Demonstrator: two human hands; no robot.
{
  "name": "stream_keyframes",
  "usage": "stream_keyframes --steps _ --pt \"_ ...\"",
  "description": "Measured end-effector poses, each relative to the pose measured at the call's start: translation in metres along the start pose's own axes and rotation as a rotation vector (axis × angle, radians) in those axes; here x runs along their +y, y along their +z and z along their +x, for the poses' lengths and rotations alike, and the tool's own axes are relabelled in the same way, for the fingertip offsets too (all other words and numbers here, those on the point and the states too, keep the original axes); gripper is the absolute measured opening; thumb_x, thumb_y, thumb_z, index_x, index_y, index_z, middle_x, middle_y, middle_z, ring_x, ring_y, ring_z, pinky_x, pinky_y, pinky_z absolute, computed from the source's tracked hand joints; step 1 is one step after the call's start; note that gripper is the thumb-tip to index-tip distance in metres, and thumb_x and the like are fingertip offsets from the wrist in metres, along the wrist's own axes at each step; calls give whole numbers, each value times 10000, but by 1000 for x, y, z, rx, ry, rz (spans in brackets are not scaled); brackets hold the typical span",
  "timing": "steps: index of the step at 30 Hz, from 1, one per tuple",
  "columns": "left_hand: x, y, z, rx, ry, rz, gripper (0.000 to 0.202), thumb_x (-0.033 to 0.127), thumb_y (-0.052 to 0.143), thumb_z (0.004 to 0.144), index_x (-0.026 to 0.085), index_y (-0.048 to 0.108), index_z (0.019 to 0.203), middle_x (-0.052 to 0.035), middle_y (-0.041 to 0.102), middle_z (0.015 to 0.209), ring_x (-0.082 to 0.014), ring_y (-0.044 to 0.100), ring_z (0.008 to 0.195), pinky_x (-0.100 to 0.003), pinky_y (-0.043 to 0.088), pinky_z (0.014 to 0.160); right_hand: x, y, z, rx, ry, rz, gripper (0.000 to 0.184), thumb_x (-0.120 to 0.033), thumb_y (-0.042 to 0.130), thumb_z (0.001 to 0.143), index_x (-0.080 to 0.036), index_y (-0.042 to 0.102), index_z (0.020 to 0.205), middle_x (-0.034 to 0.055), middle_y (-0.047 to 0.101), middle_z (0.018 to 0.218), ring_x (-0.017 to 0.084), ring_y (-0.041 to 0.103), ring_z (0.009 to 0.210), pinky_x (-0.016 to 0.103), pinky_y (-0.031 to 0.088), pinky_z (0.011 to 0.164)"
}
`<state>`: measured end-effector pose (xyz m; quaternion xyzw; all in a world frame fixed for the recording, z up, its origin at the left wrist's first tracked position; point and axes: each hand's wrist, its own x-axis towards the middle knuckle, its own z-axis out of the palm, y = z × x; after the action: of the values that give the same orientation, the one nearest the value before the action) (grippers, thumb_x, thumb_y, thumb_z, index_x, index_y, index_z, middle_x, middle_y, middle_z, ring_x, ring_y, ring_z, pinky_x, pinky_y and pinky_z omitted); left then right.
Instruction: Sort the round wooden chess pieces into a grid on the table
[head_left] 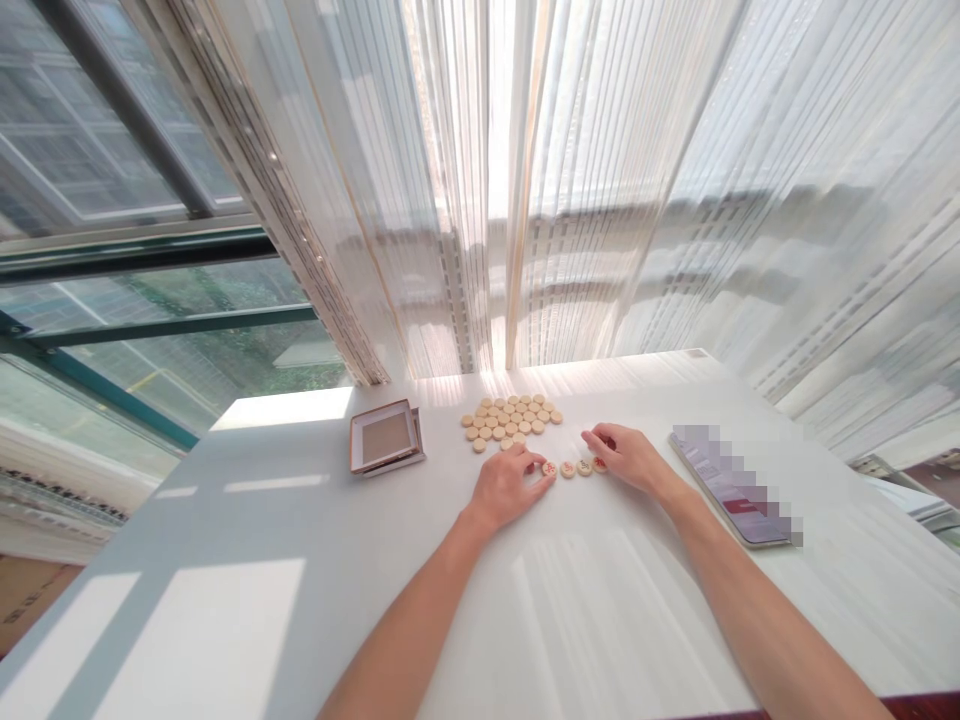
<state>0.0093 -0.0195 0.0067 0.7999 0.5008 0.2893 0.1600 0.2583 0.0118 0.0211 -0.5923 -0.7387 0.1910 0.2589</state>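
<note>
- Wooden discs [568,469], small round game pieces with red marks on top, lie in a short row in the gap between the fingertips of the two hands.
- The left hand [506,487] rests flat, its fingers stretched out and close together. The fingertips touch the leftmost disc of the row, pressing on it rather than gripping.
- The right hand [630,455] sits at the other end of the row with its fingers curled down. A bit of red shows beneath them, but whether they pinch a disc cannot be told.
- Just beyond both sets of fingertips lies a cluster of plain discs [512,420], packed edge to edge with no marks showing.
- The discs look light, stiff and smooth. They would likely slide easily and be awkward to lift while lying flat, so the rim, taken between thumb and forefinger, seems the best hold.
- The table [300,560] is white and smooth, with bright patches of sunlight.
- Well to the left of the left fingers lies a shallow open box [385,437]. To the right of the right fingers, near the wrist, lies a phone [731,485].
- Behind the table hang sheer white curtains [600,200]. To their left is a large window [112,200].
</note>
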Motion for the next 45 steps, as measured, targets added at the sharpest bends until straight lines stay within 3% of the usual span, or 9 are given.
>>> stream_keyframes --steps 20,29,37,41,45 --pt "-2 3 -1 18 19 20 217 438 672 854 273 728 983 2 646 825 -157 624 742 -273 474 694 -3 0 -2 2 -1 10 492 -594 392 948 -223 577 682 18 626 625 179 530 611 290 396 594" --pt "-1 -2 -2 32 47 -54 236 398 644 885 261 693 1071 -8 655 905 -137 607 710 -267 486 695 -5 -2 -3 4 6 15 487 -588 396 948 -225 587 686 19 627 642 180 528 617 292 398 593" --pt "-13 -6 2 309 32 -265 161 262 529 949 202 648 1039 -25 632 886 -112 546 647 -236 476 623 -8 -1 -5 56 -21 20 468 -562 398 962 -218 584 706 12 609 646 166 511 605 286 404 595" --pt "-34 -16 4 405 -6 -175 152 226 554 925 204 651 1040 -21 620 865 -123 549 654 -243 476 622 -12 0 -6 97 -79 19 414 -507 409 981 -219 617 767 16 619 687 170 533 632 296 421 630" --pt "-45 -23 3 426 -43 -29 155 212 576 909 221 655 1042 -14 620 868 -137 556 682 -270 501 706 -17 2 -6 142 -162 41 348 -448 446 989 -221 636 806 27 630 744 176 555 676 303 433 648"
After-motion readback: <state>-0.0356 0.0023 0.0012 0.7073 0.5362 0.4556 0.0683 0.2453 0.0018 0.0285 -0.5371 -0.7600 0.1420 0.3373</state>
